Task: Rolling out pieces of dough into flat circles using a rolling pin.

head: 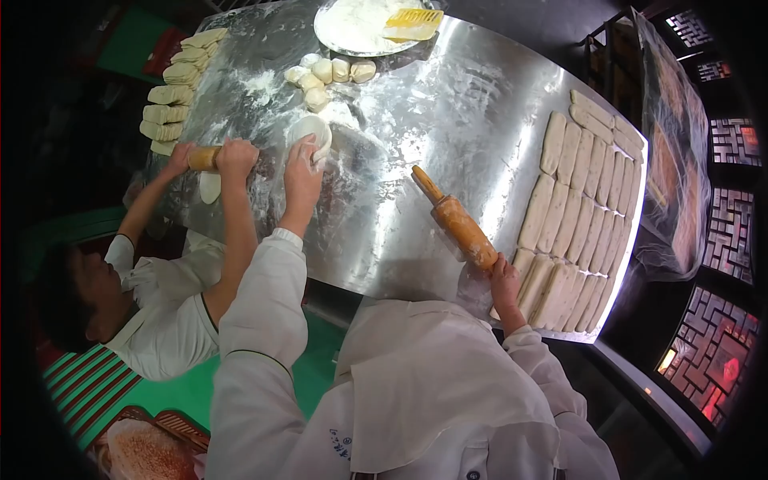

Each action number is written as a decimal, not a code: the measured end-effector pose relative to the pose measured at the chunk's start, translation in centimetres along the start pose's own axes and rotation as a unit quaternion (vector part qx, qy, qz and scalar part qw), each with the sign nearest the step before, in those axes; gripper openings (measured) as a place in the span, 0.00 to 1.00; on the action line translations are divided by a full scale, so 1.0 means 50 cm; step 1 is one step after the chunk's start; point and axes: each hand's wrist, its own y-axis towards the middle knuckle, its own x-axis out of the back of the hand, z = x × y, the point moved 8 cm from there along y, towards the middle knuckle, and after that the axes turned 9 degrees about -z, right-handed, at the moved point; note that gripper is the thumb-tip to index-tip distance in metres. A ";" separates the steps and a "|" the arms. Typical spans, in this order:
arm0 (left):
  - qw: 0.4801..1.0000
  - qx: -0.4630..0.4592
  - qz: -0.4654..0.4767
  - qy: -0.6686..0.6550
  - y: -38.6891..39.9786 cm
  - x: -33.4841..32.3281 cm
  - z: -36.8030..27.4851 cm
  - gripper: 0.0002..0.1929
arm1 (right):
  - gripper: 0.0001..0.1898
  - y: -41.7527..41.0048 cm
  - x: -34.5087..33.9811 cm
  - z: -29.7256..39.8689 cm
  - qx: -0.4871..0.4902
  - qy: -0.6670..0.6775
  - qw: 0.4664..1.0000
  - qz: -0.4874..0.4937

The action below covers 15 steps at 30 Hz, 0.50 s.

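Note:
My left hand [303, 180] reaches over the steel worktable and grips the near edge of a pale, flattened dough round [309, 127]. Its fingertips partly cover that edge, and I cannot tell if it is one round or several layered. By the near handle, which my fingers hide, my right hand [506, 281] holds a wooden rolling pin [465, 231]. The pin lies slantwise, its other handle pointing away to the left. Just beyond the dough round, several small dough balls [315, 98] sit clustered on floured steel.
A bowl of flour [354, 27] with a yellow scraper [414, 24] stands at the far edge. Rows of dough strips [567, 210] cover the table's right side. Folded dough pieces [165, 114] line the left edge. A co-worker's hands [237, 157] work another rolling pin [204, 158] close on my left.

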 end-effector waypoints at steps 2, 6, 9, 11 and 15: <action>0.998 -0.007 0.065 -0.001 -0.100 -0.038 -0.013 0.11 | 0.26 0.001 0.007 0.016 0.030 -0.005 0.999 -0.017; 0.961 -0.139 0.238 -0.021 -0.313 -0.114 -0.180 0.10 | 0.28 0.018 0.019 0.031 -0.016 0.014 0.999 0.026; 0.950 -0.114 0.268 -0.117 -0.373 -0.115 -0.252 0.10 | 0.27 0.009 0.042 0.057 -0.052 0.011 0.993 0.103; 0.948 -0.086 0.250 -0.175 -0.376 -0.099 -0.258 0.11 | 0.25 0.000 0.050 0.079 -0.001 -0.039 0.991 0.129; 0.986 -0.086 0.103 -0.096 -0.295 -0.008 -0.217 0.07 | 0.22 -0.058 0.012 0.108 0.105 -0.042 0.980 0.162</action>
